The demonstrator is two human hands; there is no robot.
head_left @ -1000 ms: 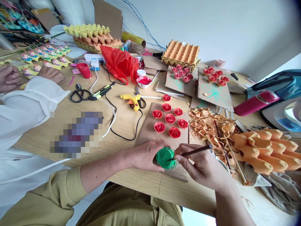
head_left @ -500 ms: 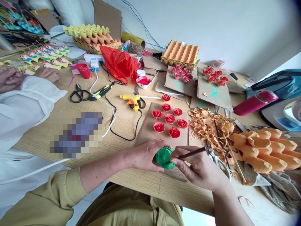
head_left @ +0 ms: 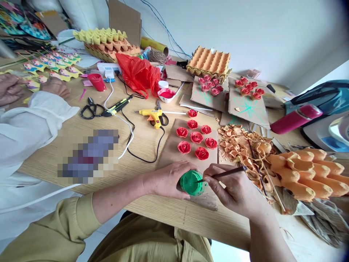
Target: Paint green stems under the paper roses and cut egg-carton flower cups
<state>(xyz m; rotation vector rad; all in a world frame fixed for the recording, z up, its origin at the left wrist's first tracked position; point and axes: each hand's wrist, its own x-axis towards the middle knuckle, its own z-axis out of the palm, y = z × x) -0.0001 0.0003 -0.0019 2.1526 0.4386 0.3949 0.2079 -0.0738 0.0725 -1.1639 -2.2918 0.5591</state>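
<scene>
My left hand (head_left: 172,181) is wrapped round a small cup of green paint (head_left: 190,183) at the front edge of a cardboard sheet (head_left: 169,154). Between the fingertips of my right hand (head_left: 229,187) is a thin dark paintbrush (head_left: 227,172), its tip down inside the cup. Green paint coats the cup's inside and rim. Just beyond, several red paper-pulp roses (head_left: 196,137) sit on the cardboard, with one more rose (head_left: 192,113) behind its far edge.
A yellow glue gun (head_left: 155,117) and scissors (head_left: 91,109) lie to the left. Orange scraps (head_left: 237,142) and an egg tray (head_left: 308,171) are on the right, near a pink flask (head_left: 297,119). A co-worker's hand (head_left: 56,87) and white sleeve (head_left: 32,120) are at far left.
My right hand has shifted slightly right with the brush, uncovering more of the cup. My left hand stays put. The co-worker's hands and sleeve have moved a little.
</scene>
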